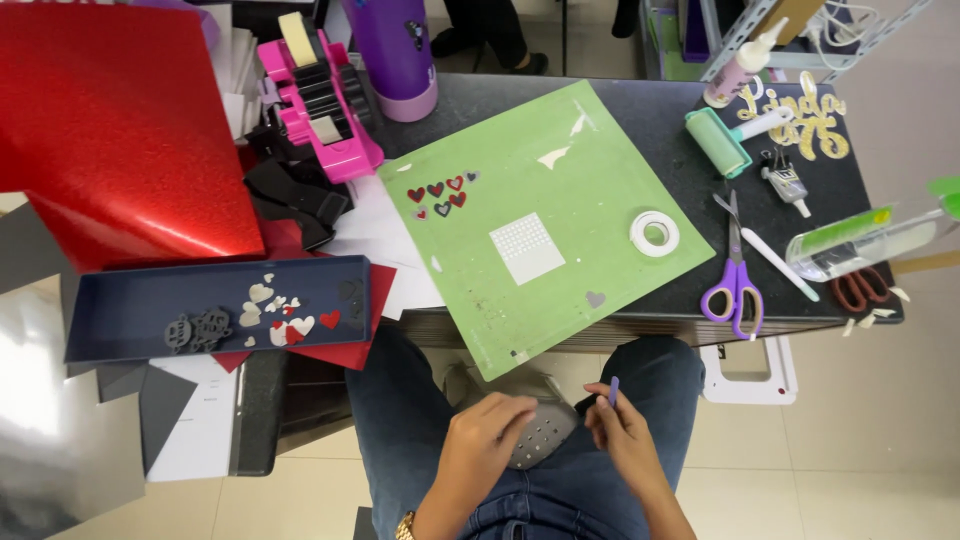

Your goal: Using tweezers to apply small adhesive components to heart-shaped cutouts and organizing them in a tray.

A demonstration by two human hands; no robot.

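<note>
Head view, looking down on a seated person at a craft desk [640, 115]: the left hand [487, 428] rests flat on a grey heart-shaped cut-out [543, 438] lying in the lap, fingers spread across its left part, the grip closed on nothing. The right hand [622, 425], just beside the cut-out's right edge, pinches a thin purple tool [613, 390] upright between thumb and fingertips. Both hands sit over blue jeans, below the front edge of the desk.

On the dark desk a green cutting mat [600, 215] lies at an angle, one corner hanging over the edge towards the lap. It carries a cluster of small red and grey hearts [441, 196], a white square of dots [526, 247], a roll of white tape [654, 232] and one small grey heart [595, 298]. To the right of the mat lie purple-handled scissors [733, 275], a mint-green roller [722, 139], a glue bottle [742, 65] and gold glitter lettering [800, 120]. To the left, a dark blue tray [110, 310] holds more heart cut-outs beneath a sheet of red glitter card [120, 130], with a pink tape dispenser [320, 100] and a purple bottle [393, 50] behind.
</note>
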